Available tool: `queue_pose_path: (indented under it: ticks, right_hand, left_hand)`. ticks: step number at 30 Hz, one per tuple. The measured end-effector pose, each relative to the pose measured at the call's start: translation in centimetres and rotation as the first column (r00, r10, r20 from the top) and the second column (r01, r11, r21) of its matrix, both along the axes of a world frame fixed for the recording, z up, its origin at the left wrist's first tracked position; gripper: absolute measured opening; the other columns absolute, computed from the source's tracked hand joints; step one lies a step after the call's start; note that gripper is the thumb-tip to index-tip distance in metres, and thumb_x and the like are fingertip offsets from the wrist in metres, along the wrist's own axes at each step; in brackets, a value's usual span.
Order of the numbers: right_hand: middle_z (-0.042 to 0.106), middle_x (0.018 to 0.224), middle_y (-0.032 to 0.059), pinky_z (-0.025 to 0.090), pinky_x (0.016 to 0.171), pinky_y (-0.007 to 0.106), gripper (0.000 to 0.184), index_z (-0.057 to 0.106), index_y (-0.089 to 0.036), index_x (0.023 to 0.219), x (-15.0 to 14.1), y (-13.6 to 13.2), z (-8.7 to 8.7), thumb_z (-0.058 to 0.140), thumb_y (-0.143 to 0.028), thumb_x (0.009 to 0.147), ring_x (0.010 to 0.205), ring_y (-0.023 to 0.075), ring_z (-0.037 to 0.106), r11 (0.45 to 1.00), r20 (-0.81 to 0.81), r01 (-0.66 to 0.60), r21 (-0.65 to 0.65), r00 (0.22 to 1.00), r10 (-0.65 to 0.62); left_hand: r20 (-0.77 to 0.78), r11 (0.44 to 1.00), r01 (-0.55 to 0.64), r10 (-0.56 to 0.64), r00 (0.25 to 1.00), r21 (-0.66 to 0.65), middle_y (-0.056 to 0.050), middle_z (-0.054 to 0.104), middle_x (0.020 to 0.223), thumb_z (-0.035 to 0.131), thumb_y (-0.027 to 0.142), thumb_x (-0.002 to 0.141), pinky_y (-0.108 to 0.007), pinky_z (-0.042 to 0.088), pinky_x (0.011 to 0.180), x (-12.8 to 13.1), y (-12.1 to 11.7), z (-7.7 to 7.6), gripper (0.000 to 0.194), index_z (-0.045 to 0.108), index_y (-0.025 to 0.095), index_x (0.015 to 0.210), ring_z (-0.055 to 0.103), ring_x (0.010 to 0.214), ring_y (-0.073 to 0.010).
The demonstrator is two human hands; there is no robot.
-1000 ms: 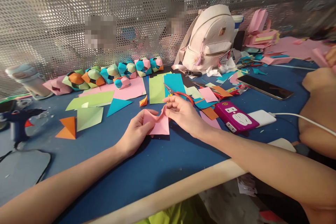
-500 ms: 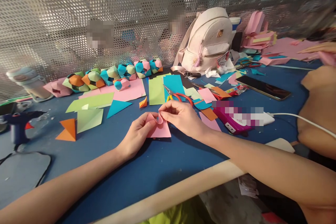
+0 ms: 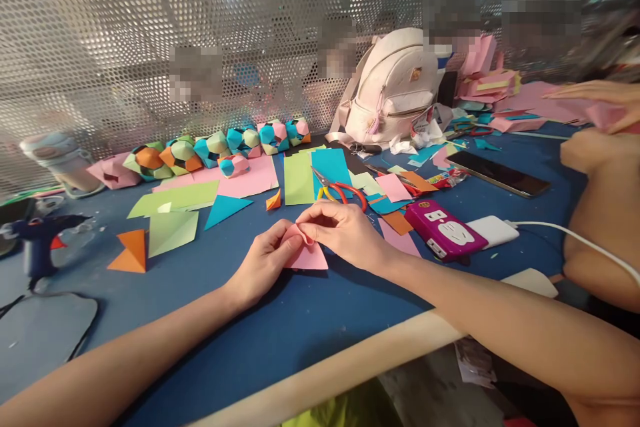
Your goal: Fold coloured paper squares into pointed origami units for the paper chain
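Observation:
Just above the blue tabletop (image 3: 235, 347), a small sheet of pink paper (image 3: 309, 257) is held between both hands, its far edge curled over and its near corner pointing right. My left hand (image 3: 263, 255) pinches its left side, thumb on top. From the right, my right hand (image 3: 345, 230) grips the curled edge between thumb and fingers; the fingertips hide part of the curl. Scissors (image 3: 340, 190) with red and yellow handles lie right behind my right hand. Beyond the paper sits a small folded orange piece (image 3: 273, 200), and a blue paper triangle (image 3: 225, 210) is left of it.
Folded paper balls (image 3: 215, 147) line the back by the perforated metal screen. A glue gun (image 3: 37, 240) with its cord stands at left. A backpack (image 3: 395, 93), phone (image 3: 500, 173) and purple power bank (image 3: 445, 230) are at right, near another person's arm (image 3: 600, 213).
The pink paper's far edge has been bent over toward the left, my right hand moving left with it. At far right, the other person's hand has moved over pink paper.

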State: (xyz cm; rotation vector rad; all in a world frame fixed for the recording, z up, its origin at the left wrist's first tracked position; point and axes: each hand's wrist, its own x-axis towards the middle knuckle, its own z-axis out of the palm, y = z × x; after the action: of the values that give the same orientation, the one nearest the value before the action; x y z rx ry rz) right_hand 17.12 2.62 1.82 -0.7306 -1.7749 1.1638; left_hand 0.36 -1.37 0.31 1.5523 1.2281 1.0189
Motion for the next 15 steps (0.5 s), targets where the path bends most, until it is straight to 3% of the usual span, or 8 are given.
queue_pose_path:
  ticks: [4,8,12,15]
  right_hand:
    - [0.065,0.08,0.0003,0.049,0.067,0.025,0.01,0.065,-0.018,0.082,0.1,-0.1,0.1,0.058,-0.026,0.082,0.071,0.0122,0.06,0.999,0.007,0.017,0.039,1.0,-0.017]
    - [0.064,0.085,0.0015,0.048,0.067,0.026,0.018,0.063,-0.018,0.089,0.2,-0.3,0.0,0.068,-0.03,0.076,0.071,0.0126,0.057,0.992,0.103,0.069,0.105,0.991,-0.08]
    - [0.061,0.077,0.0005,0.045,0.065,0.025,0.008,0.062,-0.017,0.078,0.0,-0.1,-0.5,0.066,-0.023,0.078,0.066,0.0111,0.053,0.969,0.165,0.096,0.228,0.977,-0.136]
    - [0.059,0.068,-0.0009,0.043,0.062,0.023,0.014,0.06,-0.016,0.07,-0.2,0.1,-0.9,0.061,-0.021,0.083,0.062,0.0098,0.051,0.961,0.134,0.093,0.262,0.982,-0.131]
  left_hand:
    - [0.021,0.999,-0.045,0.044,0.999,0.01,0.003,0.049,0.068,0.058,0.045,0.084,-0.023,0.033,0.058,0.0,0.0,-0.1,0.029,0.059,0.018,0.076,0.04,0.062,-0.0119]
    - [-0.003,0.993,-0.117,0.118,0.993,0.021,0.001,0.053,0.072,0.056,0.047,0.085,-0.024,0.034,0.06,0.1,0.0,0.0,0.03,0.059,0.017,0.079,0.043,0.065,-0.0125]
    - [-0.035,0.989,-0.147,0.148,0.988,0.035,0.001,0.054,0.074,0.054,0.048,0.085,-0.024,0.035,0.061,0.2,-0.2,0.2,0.032,0.06,0.017,0.085,0.043,0.067,-0.0128]
    - [-0.075,0.984,-0.17,0.174,0.982,0.056,0.003,0.048,0.068,0.055,0.046,0.084,-0.023,0.033,0.057,0.2,-0.3,0.4,0.03,0.058,0.017,0.08,0.039,0.063,-0.0114]
